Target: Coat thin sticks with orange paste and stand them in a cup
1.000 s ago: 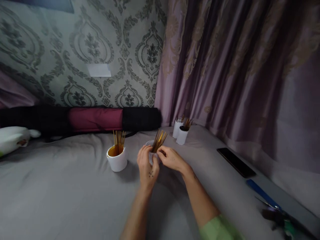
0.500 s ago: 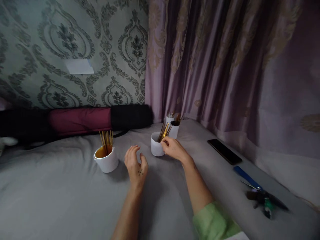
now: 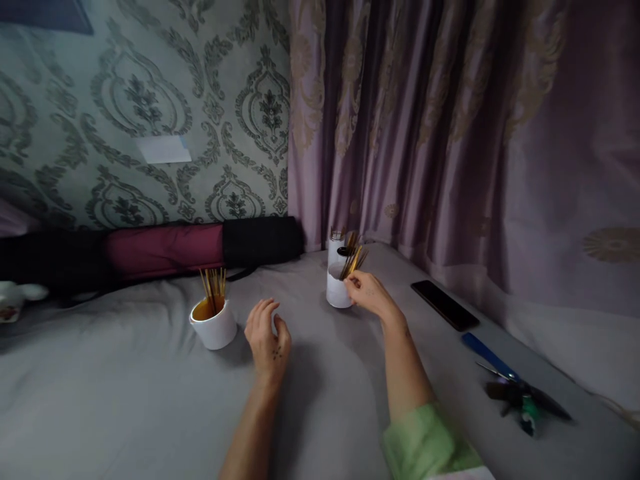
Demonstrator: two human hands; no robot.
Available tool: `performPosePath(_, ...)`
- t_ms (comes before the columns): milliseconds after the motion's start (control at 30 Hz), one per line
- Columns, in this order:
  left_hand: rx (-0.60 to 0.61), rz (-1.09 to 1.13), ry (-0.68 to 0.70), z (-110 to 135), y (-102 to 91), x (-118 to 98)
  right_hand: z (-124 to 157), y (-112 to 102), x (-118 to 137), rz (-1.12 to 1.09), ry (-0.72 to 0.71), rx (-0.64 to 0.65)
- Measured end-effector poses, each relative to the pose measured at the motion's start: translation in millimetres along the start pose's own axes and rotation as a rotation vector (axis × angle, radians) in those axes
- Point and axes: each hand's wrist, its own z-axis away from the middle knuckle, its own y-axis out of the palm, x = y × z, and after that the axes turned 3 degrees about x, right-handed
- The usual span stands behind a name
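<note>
My right hand (image 3: 373, 293) pinches the right side of a white cup (image 3: 338, 293) that stands on the grey sheet with several thin brown and gold sticks (image 3: 354, 262) leaning out of it. Its fingertips are on the cup near the rim. My left hand (image 3: 267, 339) hangs over the sheet with fingers curved and thumb apart, nothing in it. To its left sits another white cup (image 3: 215, 332), yellow inside, with a bunch of thin yellowish sticks (image 3: 213, 289) upright in it. My left hand does not touch that cup.
Behind the right cup stand a tall white container (image 3: 336, 245) and another dark-rimmed one, partly hidden. A black phone (image 3: 444, 305) and a blue-handled knife (image 3: 490, 355) with keys (image 3: 527, 413) lie at right. A black and maroon roll (image 3: 165, 250) lies along the wall.
My right hand has shifted the right cup rightward, in front of the two containers at the back. My left hand keeps nearly the same place and pose. The view has tilted slightly.
</note>
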Motion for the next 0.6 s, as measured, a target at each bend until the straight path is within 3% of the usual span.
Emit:
performPosePath(400,-0.021,-0.058,0.059,-14.7,-45.5,2.1,-0.6,-11.1,-21.4,0.024,0.078,-0.021)
performPosePath(600,-0.072,-0.105,0.083,-16.6,-69.8,15.7,-2.2,-11.2,-27.4,0.030,0.094,-0.049)
